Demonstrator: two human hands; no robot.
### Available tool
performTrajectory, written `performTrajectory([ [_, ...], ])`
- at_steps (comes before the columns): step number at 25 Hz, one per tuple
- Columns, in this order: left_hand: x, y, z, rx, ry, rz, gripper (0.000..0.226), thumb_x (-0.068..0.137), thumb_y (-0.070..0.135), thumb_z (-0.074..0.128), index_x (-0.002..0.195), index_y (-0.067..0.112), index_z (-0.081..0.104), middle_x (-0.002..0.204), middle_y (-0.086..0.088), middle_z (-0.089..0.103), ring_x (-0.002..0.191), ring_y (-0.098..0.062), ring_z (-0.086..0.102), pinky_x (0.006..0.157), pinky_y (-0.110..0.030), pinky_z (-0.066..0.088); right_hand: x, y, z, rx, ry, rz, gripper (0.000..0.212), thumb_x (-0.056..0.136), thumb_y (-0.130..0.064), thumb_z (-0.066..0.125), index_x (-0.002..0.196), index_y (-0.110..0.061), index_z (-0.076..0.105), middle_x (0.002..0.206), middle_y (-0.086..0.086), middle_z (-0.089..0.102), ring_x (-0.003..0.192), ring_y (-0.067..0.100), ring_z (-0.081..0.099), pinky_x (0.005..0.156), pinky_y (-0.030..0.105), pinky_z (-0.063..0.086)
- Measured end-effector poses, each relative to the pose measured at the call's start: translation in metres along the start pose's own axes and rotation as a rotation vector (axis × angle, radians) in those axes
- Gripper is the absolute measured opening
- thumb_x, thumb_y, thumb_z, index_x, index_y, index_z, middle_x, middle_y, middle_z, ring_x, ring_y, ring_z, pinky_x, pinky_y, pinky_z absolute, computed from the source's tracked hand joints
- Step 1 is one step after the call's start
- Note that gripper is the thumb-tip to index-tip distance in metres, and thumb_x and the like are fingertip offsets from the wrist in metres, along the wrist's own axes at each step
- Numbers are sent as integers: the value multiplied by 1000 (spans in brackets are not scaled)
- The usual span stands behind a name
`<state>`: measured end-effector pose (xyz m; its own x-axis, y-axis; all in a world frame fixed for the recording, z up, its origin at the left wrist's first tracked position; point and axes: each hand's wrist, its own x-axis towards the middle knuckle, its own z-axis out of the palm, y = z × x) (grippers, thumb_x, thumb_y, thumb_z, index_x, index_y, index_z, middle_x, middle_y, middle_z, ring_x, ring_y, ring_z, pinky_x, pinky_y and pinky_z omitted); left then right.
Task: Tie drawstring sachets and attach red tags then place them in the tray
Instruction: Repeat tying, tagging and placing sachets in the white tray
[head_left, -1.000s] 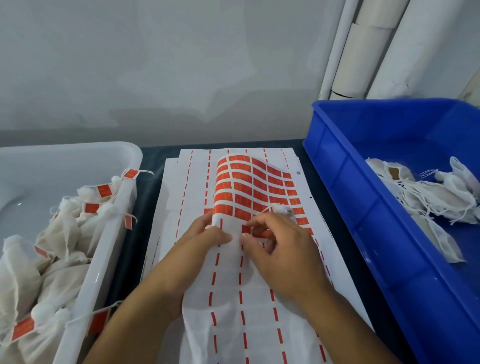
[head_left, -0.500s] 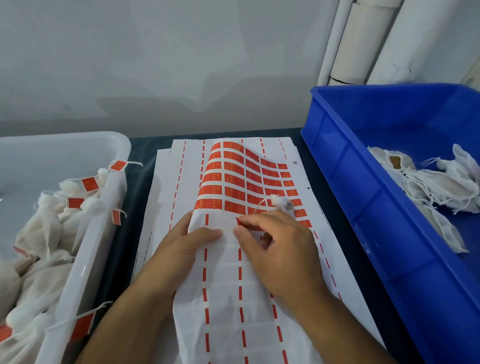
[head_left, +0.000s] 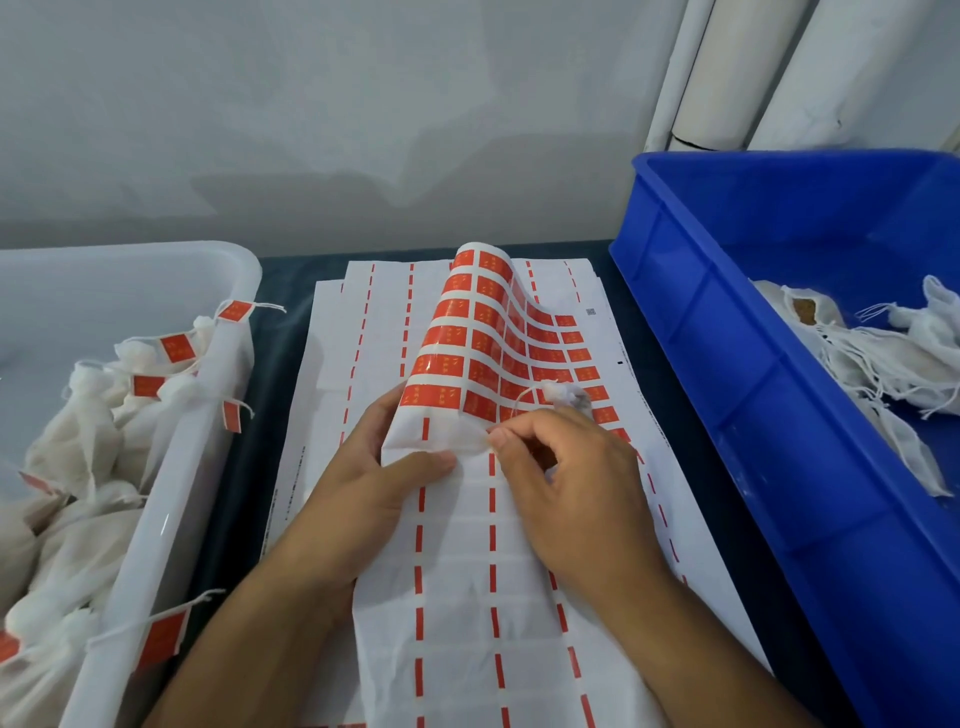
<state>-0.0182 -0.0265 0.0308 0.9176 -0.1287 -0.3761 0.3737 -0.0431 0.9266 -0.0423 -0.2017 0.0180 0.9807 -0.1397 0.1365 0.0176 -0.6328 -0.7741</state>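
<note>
Head view: left hand (head_left: 374, 488) pinching curled tag sheet (head_left: 467, 353); right hand (head_left: 566, 478) peeling, sachet (head_left: 563, 395) tucked inside (tag may tear).

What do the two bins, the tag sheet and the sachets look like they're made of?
White tray: glossy, slightly see-through plastic, judging by its shine. Blue bin: opaque moulded plastic with ribbed walls. Tag sheet: glossy red stickers on thin white backing paper that curls under the left hand. Sachets: thin white mesh-like fabric, probably non-woven, with string ties.
</note>
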Motion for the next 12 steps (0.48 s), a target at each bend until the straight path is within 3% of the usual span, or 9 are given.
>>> performTrajectory([
  [5,-1,3,0,2,-4,-33,44,88,30,74,120,53,54,101,9,75,86,-21,76,67,-44,64,-1,-2,4,-1,31,11,28,91,-63,42,100,-42,58,103,-27,61,84,-11,56,77,-2,35],
  [10,-7,9,-1,29,91,-85,54,85,36,77,123,57,47,95,12,74,76,-19,77,55,-37,61,3,1,0,147,63,96,25,92,-59,43,94,-38,54,99,-28,65,85,-6,66,67,-1,47],
  [12,-8,12,-3,135,178,-58,70,80,45,79,132,61,34,100,17,65,75,-21,74,52,-31,60,3,0,-1,265,61,112,26,94,-57,46,97,-34,58,89,-22,72,79,-3,70,66,10,57],
])
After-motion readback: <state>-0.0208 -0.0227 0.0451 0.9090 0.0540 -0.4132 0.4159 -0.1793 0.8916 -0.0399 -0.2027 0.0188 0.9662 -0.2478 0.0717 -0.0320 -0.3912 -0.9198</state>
